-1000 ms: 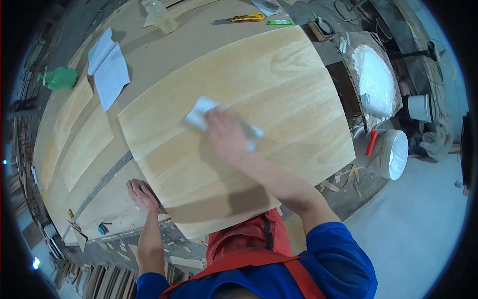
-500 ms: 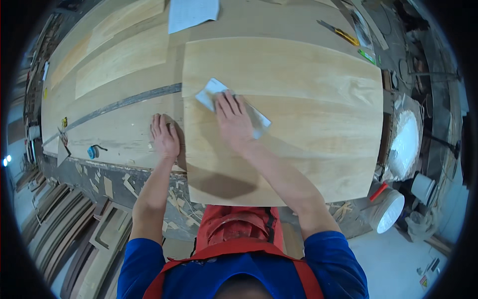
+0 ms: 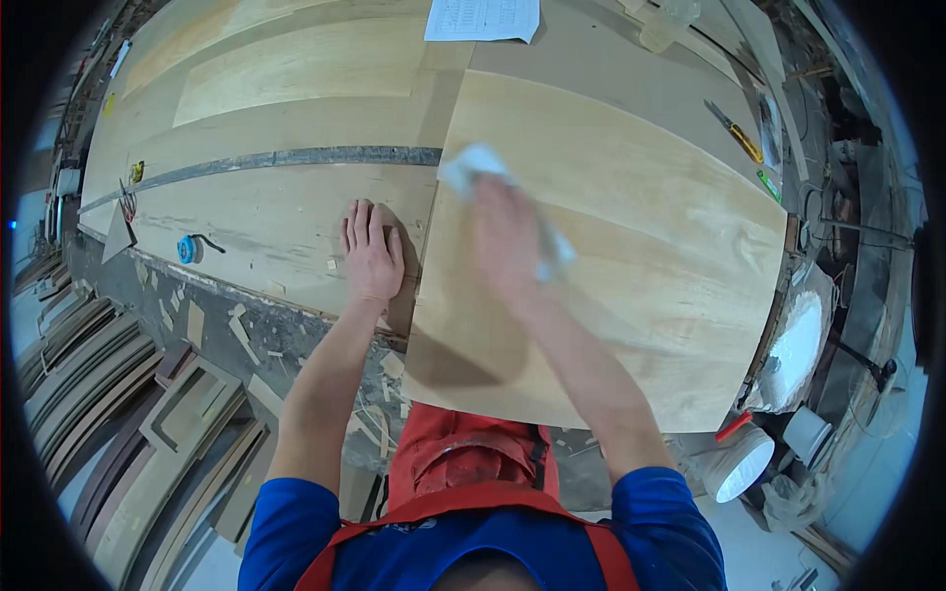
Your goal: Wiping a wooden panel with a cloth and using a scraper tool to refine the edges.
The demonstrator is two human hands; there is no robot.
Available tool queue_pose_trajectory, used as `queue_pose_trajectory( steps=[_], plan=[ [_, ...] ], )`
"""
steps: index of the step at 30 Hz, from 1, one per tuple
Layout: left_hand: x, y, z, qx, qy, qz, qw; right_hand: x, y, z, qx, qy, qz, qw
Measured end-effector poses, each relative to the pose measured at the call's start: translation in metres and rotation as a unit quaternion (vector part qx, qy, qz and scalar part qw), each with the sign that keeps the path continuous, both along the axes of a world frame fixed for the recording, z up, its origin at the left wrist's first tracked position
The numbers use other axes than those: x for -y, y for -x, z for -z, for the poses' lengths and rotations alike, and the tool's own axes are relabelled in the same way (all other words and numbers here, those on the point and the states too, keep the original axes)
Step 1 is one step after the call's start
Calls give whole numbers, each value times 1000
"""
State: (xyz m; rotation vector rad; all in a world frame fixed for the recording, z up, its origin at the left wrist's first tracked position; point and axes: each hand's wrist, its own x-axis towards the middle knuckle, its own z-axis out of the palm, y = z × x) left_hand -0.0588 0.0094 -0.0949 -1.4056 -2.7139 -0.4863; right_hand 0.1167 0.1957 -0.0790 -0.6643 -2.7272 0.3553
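A pale wooden board (image 3: 641, 276) lies flat across the near right of the bench. On its left part is a white sheet with straight edges, which looks like sandpaper (image 3: 475, 162). My right hand (image 3: 507, 236) presses this sheet against the board and is smeared by motion; the sheet sticks out past the fingertips and beside the palm. To the left of the board, my left hand (image 3: 371, 258) rests palm down on the bench (image 3: 296, 212), fingers stretched out and holding nothing.
A dark metal strip (image 3: 296, 157) runs across the bench. On the left lie a blue tape measure (image 3: 187, 249) and red-handled pliers (image 3: 127, 204). A utility knife (image 3: 735, 133) is beyond the board; a printed paper (image 3: 483, 20) lies at the back. White buckets (image 3: 739, 468) stand lower right.
My right hand and the white sheet have shifted a little toward the board's left edge. The whole view has swung, so the bench and board appear farther right. My left hand stays on the bench.
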Motion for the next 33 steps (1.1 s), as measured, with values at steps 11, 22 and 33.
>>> queue_pose_trajectory(
  steps=[11, 22, 33],
  plan=[
    [-11, -7, 4, 17, -9, 10, 1000, -106, 30, -3, 31, -69, 38, 996],
    [-11, 0, -2, 14, 28, -6, 1000, -143, 89, -17, 93, 27, 45, 994],
    [15, 17, -3, -55, 34, 26, 998, -252, -112, -17, 52, -40, 247, 967]
  ],
)
